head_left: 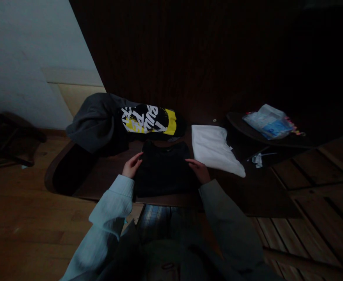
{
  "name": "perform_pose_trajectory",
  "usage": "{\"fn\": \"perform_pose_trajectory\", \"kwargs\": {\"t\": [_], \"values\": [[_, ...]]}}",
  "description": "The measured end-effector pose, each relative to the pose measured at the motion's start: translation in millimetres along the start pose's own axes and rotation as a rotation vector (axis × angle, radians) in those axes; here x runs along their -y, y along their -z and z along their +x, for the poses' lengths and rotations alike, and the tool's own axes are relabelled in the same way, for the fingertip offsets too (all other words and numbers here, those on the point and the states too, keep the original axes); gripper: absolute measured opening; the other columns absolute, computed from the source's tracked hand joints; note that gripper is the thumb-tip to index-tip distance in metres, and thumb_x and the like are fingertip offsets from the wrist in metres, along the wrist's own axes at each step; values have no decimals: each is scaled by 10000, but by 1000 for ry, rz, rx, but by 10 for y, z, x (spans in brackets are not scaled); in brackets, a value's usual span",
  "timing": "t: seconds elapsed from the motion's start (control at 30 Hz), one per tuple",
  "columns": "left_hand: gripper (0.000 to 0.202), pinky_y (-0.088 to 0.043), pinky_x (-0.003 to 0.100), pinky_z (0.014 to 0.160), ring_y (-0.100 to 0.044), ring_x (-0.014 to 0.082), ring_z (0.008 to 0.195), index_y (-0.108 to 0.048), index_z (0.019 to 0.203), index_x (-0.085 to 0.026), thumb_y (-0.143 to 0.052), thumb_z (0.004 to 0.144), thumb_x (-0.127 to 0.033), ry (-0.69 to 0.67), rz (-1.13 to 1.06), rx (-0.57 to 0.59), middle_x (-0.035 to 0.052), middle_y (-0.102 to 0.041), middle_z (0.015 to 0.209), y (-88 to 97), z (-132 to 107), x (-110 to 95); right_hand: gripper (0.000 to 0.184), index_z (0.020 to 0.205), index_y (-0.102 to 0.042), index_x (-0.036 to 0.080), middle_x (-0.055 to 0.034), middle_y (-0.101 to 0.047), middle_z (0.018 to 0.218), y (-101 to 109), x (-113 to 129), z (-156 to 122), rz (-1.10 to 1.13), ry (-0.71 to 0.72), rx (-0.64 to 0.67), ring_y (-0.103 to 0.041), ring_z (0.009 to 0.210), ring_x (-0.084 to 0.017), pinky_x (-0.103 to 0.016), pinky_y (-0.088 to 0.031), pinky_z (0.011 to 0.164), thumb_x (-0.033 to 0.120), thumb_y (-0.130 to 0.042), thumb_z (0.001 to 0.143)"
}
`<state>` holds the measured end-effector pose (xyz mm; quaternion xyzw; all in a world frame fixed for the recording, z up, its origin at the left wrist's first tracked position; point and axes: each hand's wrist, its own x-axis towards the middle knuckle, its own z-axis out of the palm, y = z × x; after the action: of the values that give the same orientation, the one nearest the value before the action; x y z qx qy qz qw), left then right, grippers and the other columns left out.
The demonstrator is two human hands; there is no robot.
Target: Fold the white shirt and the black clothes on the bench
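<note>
A black shirt (164,171) lies folded into a rough rectangle in front of me, its neckline at the far edge. At its left edge, near the shoulder, my left hand (132,165) has the fabric pinched between closed fingers. My right hand (199,170) grips the opposite edge at about the same height, its lower fingers partly in shadow. Just beyond the shirt is a bunched dark garment with a yellow and white print (150,120). A folded white garment (214,148) rests to the right, close to my right hand.
Under the clothes is a dark wooden surface (91,175) with a rounded left end. A grey garment (93,121) is heaped at the back left. A clear plastic packet (272,123) sits on a raised dark ledge at right. Behind stands a tall dark panel (165,54).
</note>
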<state>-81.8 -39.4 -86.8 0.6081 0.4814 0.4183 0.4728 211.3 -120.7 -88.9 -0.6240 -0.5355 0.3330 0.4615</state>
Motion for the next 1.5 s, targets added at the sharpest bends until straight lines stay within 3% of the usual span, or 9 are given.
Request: {"fn": "perform_pose_trajectory", "kwargs": {"t": [0.1,0.27,0.37,0.57,0.7,0.83,1.2,1.37,1.5], "values": [[504,-407,313,856,-554,206,934,-621,1000,-152,-601,618,-480,-54,48,-48,67,-630,985,-10,-37,54,273,859,-658,216,-38,-663,951,-33,-42,-30,-48,36,-58,-593,883,-212,-370,-442,806,380,-507,701],[322,-409,217,576,-493,104,561,-654,851,-172,-619,606,-377,-31,32,-169,-22,-551,616,-17,-82,134,247,838,-656,224,-30,-669,876,-27,-30,-59,-168,26,-159,-596,708,-185,-345,-461,703,376,-544,678],[264,-365,194,507,-439,82,494,-645,782,-182,-646,569,-339,-25,83,-258,-48,-496,555,-45,-100,117,243,830,-656,229,-33,-663,864,-31,-19,-65,-200,63,-192,-587,691,-174,-328,-464,679,388,-540,687],[509,-427,215,591,-536,112,584,-559,1055,-194,-660,589,-374,54,83,-280,-30,-575,632,-57,-82,-29,280,918,-641,239,-32,-656,962,-47,-47,-61,-204,80,-165,-598,849,-201,-362,-454,787,383,-494,727],[543,-456,235,669,-583,157,773,-578,1057,-176,-657,589,-439,107,-73,-261,31,-638,800,-65,54,-84,288,925,-638,242,-24,-655,989,-46,-60,-55,-188,71,-110,-586,937,-212,-384,-436,844,380,-464,743],[646,-470,244,641,-590,151,706,-584,1056,-149,-717,494,-437,136,-279,-150,28,-642,732,-91,139,-89,300,910,-640,237,-26,-656,989,-49,-59,-50,-179,97,-79,-578,963,-208,-389,-421,876,399,-441,754],[363,-429,215,552,-507,83,532,-625,690,-147,-750,406,-334,145,-266,-336,-29,-552,582,-40,100,35,276,891,-642,261,-18,-663,947,-51,-33,-66,-218,116,-108,-587,924,-201,-388,-430,861,388,-437,756],[295,-391,195,527,-465,82,521,-622,802,-166,-651,525,-263,62,-60,-326,-46,-492,584,-76,116,74,289,910,-623,245,-28,-648,966,-42,-13,-76,-212,160,-114,-568,952,-197,-381,-415,880,390,-415,772],[291,-408,208,547,-495,108,546,-617,861,-181,-610,575,-231,72,24,-293,-44,-494,565,-56,115,130,306,907,-608,224,-51,-640,955,-46,-33,-62,-187,177,-150,-557,965,-196,-380,-401,895,399,-394,776]]}}
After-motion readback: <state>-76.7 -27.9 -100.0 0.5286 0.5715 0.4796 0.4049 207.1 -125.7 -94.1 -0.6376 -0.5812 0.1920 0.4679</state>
